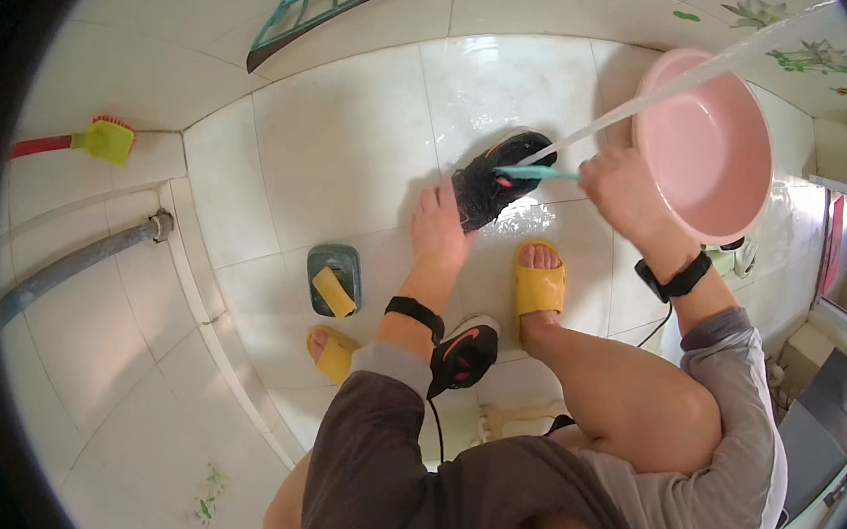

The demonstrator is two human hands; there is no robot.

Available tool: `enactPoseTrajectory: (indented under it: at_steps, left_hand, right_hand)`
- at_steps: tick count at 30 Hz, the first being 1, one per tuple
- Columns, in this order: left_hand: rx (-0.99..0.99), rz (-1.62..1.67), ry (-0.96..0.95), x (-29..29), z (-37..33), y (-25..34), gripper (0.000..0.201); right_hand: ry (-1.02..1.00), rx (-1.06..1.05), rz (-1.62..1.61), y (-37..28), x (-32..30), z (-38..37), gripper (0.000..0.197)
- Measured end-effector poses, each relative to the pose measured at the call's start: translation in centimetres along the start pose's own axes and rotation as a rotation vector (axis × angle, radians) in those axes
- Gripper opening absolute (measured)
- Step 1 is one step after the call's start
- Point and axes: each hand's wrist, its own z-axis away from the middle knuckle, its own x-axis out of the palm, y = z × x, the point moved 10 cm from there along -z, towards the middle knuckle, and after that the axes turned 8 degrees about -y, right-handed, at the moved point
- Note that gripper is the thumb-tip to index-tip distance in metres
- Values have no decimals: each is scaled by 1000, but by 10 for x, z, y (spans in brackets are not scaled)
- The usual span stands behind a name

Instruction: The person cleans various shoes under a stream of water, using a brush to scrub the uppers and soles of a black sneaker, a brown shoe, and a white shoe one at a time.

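head: yellow bar (331, 292) in dish (341, 255); basin (709, 157) right of shoe (481, 192)

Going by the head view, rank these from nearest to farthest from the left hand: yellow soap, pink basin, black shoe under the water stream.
1. Black shoe under the water stream: touching the left hand, on its right.
2. Yellow soap: in the dish, left of that hand.
3. Pink basin: far right, beyond the right hand.

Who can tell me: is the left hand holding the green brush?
No, the right hand holds the green brush, while the left hand touches the black shoe.
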Motion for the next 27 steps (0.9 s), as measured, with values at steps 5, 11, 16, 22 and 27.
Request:
enactPoseTrajectory:
  at_steps: [5, 11, 16, 22, 27]
  left_hand:
    - [-106, 192, -142, -7, 26, -37, 83]
    - [-184, 672, -92, -69, 33, -75, 62]
    - [-192, 756, 6, -93, 19, -50, 52]
    - [-4, 544, -27, -122, 1, -8, 49]
    - [3, 492, -51, -128, -9, 9, 31]
  right_hand:
    - [-34, -207, -84, -61, 1, 0, 4]
    - [40, -158, -141, -25, 1, -5, 4]
    - [6, -119, -50, -33, 2, 12, 10]
    - [207, -111, 11, -14, -15, 23, 22]
    - [4, -53, -59, -15, 6, 28, 22]
